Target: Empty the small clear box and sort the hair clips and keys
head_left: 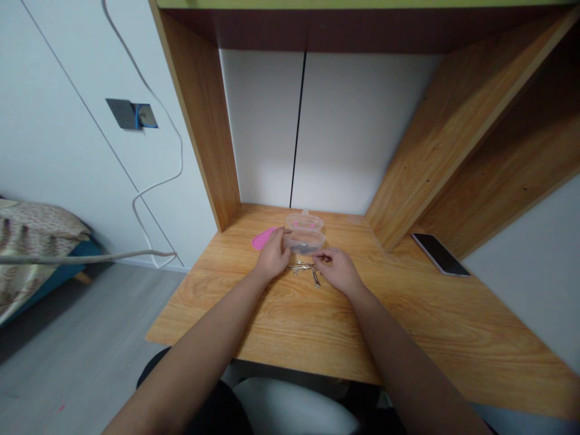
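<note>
A small clear plastic box [305,248] stands on the wooden desk, its hinged lid [304,222] raised at the back. Dark contents show faintly through its front wall. My left hand [273,257] grips the left end of the box, thumb near the front and fingers on the rim. Just right of its front, my right hand [338,269] has thumb and index finger pinched together; whatever they hold is too small to make out. Several slim, shiny metal pieces [303,266] lie loose between my hands. Partly behind my left fingers is a flat pink oval [263,239].
A phone [440,254] lies at the desk's right side by the wall. Wooden uprights [199,115] flank the work spot, with a shelf [326,27] overhead. A white cable [181,145] hangs at the left. The desk's front edge [308,370] runs above my lap.
</note>
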### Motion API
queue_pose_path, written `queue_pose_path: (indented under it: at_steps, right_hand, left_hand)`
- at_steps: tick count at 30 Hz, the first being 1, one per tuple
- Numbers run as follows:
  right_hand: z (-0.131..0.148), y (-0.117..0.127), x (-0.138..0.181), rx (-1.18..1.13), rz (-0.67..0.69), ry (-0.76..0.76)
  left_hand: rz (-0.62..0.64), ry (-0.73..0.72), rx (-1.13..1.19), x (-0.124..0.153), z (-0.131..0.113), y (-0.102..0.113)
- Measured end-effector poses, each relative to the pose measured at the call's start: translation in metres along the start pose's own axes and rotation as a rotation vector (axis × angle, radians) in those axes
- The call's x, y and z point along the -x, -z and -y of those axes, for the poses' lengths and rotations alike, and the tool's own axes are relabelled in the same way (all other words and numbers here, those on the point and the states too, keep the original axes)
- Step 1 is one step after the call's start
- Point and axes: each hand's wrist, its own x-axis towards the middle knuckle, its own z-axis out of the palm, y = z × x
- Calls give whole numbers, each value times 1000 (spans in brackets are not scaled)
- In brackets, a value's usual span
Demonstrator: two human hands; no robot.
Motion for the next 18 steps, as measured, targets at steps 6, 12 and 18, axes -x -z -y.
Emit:
queue_pose_path:
  at_steps: [6,12,18]
  right_hand:
    - [5,-4,3,-10,51,78]
    - [9,-4,4,-13,101,114]
    - [8,-4,4,-35,126,139]
  left_hand:
    - [-174,-83,-33,-1,-21,14]
    - [-237,-164,-37,0,-24,17]
    - [-163,-265,6,0,-22,15]
